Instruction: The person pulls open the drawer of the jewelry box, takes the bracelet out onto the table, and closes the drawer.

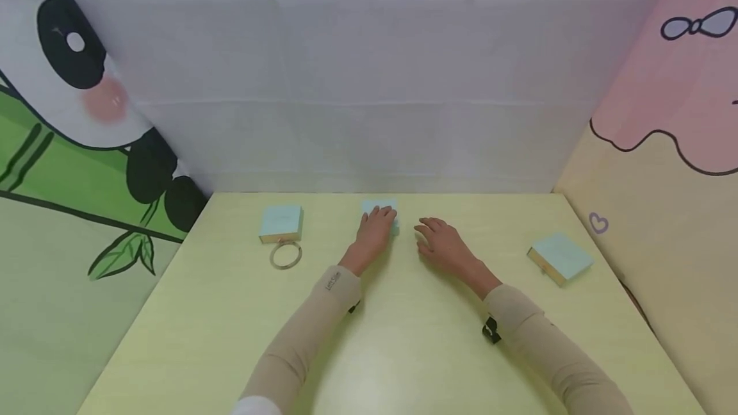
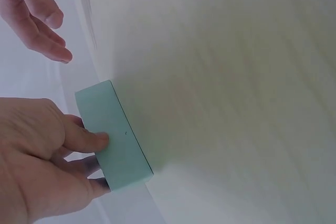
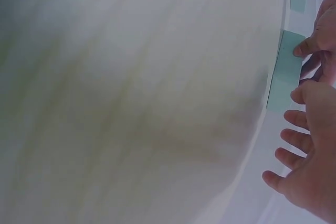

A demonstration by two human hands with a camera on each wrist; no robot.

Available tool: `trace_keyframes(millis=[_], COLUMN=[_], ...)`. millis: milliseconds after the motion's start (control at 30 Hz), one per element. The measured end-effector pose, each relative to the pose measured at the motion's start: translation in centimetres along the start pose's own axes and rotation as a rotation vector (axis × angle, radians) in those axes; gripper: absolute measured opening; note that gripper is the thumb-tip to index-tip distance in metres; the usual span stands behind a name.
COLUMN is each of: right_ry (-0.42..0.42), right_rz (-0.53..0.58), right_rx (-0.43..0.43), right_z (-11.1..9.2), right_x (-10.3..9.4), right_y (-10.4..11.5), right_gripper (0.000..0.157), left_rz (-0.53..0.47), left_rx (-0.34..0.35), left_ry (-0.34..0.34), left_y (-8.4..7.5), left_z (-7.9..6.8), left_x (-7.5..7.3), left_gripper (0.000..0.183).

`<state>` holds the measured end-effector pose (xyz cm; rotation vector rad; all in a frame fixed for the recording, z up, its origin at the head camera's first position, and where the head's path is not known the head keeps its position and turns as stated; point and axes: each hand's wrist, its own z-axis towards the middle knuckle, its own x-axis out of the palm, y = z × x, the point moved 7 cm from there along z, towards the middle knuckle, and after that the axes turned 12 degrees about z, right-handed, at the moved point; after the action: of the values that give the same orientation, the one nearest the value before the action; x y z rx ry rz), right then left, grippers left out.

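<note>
Box [image 2: 126, 153] is pinched by left hand [image 1: 375, 234], right hand [image 1: 446, 247] loosely spread.

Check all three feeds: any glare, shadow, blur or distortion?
Head: pale glare at the bottom centre of the light yellow tabletop, soft shadows beside the beige fabric sleeves; left wrist: washed-out colours, shadow beside the blue-green rectangular box; right wrist: tabletop streaks blurred, edge bowed, upper-left corner dark.

The left arm [image 1: 296, 341] and right arm [image 1: 556, 351] reach forward, slanting inward. The left hand [image 1: 375, 232] is bent in a pinch — thumb [image 2: 93, 141] opposite the fingers [image 2: 88, 165] — while the right hand [image 1: 445, 245] sits just apart, its fingers slightly parted, loosely bent.
</note>
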<state>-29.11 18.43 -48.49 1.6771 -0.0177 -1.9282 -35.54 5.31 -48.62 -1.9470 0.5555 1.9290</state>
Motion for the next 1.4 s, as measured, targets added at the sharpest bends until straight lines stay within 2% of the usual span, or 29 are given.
trace_keyframes(millis=[167, 400, 533, 633, 767, 933, 1000, 1133, 1233, 1300, 1400], right_ry=[0.011, 0.010, 0.005, -0.009, -0.019, -0.029, -0.041, -0.051, -0.037, -0.034, -0.037], right_rz=[-0.011, -0.019, -0.023, -0.017, -0.001, 0.016, 0.017, 0.014, 0.009, 0.007, 0.000], right_rx=[0.000, 0.004, 0.019, 0.020, 0.008, -0.008, -0.018, -0.028, -0.020, -0.017, -0.020], right_z=[-0.3, -0.4, -0.4, -0.3, -0.2, -0.3, -0.3, 0.1, 0.4, 0.6, 0.8], right_x=[0.5, 0.2, -0.3, -0.6, -0.7, -0.3, -0.2, 0.0, 0.0, -0.3, -0.5], right_y=[0.2, -0.2, -0.7, -0.9, -0.9, -0.7, -0.5, 0.0, 0.3, 0.5, 0.6], right_gripper=[0.041, 0.041, 0.041, 0.040, 0.039, 0.039, 0.039, 0.038, 0.039, 0.039, 0.039], left_rz=[-0.020, -0.108, -0.177, -0.203, -0.128, -0.044, -0.045, -0.039, -0.041, -0.048, -0.006], left_rx=[0.046, 0.167, 0.202, 0.198, 0.211, 0.220, 0.201, 0.143, 0.045, -0.048, -0.168], left_ry=[-0.026, -0.079, -0.052, -0.022, -0.035, -0.067, -0.076, -0.125, -0.142, -0.119, -0.065], left_y=[0.2, 1.1, 1.7, 2.1, 1.9, 1.0, 0.7, 0.3, 0.1, 0.1, 0.1], left_z=[-0.3, -0.3, -0.1, 0.0, 0.3, 0.5, 0.4, 0.3, 0.6, 0.8, 1.1], left_x=[0.3, -0.3, -0.4, -0.1, 0.1, -0.2, -0.4, -1.1, -1.6, -1.7, -1.5], left_gripper=[0.048, 0.043, 0.045, 0.051, 0.054, 0.025, 0.015, 0.014, 0.029, 0.043, 0.062])
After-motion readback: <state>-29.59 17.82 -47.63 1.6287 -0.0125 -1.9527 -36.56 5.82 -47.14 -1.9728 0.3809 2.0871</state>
